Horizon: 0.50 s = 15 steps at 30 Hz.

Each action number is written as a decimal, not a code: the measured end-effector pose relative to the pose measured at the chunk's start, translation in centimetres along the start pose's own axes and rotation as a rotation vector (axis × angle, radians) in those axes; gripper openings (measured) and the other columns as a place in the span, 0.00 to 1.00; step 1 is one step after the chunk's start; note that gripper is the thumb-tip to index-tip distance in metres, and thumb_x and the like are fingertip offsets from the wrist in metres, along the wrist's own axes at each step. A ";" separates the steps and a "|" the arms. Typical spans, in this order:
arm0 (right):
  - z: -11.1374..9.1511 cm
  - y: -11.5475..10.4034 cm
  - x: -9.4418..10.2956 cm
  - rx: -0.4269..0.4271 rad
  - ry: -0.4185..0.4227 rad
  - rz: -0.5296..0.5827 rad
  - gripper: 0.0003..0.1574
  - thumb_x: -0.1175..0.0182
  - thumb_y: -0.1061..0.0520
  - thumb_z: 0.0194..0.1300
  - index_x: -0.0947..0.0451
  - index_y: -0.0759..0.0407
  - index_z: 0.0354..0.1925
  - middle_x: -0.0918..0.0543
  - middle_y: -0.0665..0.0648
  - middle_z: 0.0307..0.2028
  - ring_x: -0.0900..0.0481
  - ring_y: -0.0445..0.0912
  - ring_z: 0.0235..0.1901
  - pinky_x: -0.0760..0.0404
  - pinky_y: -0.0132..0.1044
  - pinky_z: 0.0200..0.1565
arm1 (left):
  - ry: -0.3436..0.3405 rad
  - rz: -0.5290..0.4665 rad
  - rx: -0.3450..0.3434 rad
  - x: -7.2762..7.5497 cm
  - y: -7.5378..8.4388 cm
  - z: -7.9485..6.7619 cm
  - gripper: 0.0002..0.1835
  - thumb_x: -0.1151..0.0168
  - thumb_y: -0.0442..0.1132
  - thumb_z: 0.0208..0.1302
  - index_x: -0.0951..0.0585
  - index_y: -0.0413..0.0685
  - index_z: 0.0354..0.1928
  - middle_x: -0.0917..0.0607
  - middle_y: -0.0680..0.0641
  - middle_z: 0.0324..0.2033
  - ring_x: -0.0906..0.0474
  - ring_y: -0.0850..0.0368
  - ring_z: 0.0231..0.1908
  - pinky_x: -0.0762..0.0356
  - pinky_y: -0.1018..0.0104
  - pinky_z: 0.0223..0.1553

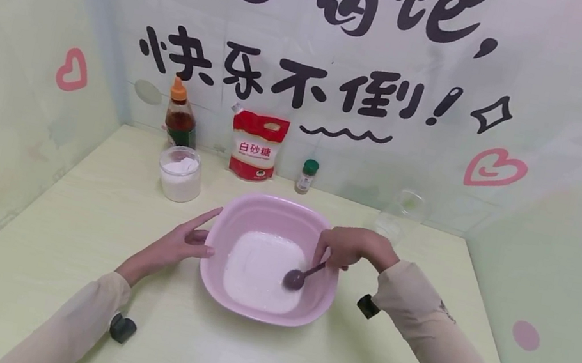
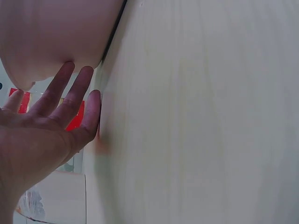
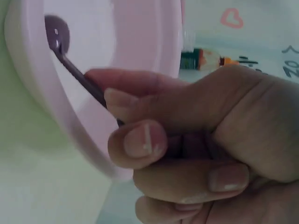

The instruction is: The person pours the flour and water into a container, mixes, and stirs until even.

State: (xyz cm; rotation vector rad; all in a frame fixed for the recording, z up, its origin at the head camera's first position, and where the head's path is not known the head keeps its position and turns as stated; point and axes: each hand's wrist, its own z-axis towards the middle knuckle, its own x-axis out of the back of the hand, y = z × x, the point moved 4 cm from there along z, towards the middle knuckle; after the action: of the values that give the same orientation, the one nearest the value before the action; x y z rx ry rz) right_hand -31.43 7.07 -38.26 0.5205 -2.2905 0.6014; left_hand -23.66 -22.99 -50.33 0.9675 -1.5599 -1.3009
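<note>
A pink basin (image 1: 323, 307) stands on the table with a smooth white mixture (image 1: 258, 266) in its bottom. My right hand (image 1: 346, 248) reaches over the basin's right rim and pinches the handle of a dark purple-brown measuring spoon (image 1: 294, 279) between thumb and fingers. The spoon's bowl is down at the mixture, and its handle slants up to the hand. On the basin's left side, my left hand (image 1: 180, 247) steadies the wall with spread fingers. In the left wrist view, fairly straight fingers (image 2: 79, 93) touch the pink wall from outside.
Behind the basin stand a jar of white powder (image 1: 180, 181), an orange-capped bottle (image 1: 181, 120), a red-and-white sugar pouch (image 1: 256, 149) and a green-capped shaker (image 1: 306, 176). A clear plastic cup (image 1: 400, 217) is at the back right. Printed walls border the table (image 1: 212, 362).
</note>
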 end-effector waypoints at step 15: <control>5.6 -4.3 0.5 0.233 0.253 -0.078 0.20 0.42 0.67 0.68 0.14 0.53 0.54 0.12 0.54 0.51 0.19 0.47 0.47 0.20 0.39 0.52 | 0.010 -0.012 0.030 -0.1 0.2 -0.1 0.48 0.34 0.42 0.65 0.51 0.66 0.80 0.29 0.31 0.68 0.26 0.36 0.65 0.42 0.36 0.71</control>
State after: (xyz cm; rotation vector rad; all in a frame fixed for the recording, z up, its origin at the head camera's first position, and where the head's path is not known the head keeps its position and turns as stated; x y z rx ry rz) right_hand -32.54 0.40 -40.38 0.6048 -1.9646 0.8505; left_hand -23.57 -22.86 -50.16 1.0017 -1.5719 -1.2819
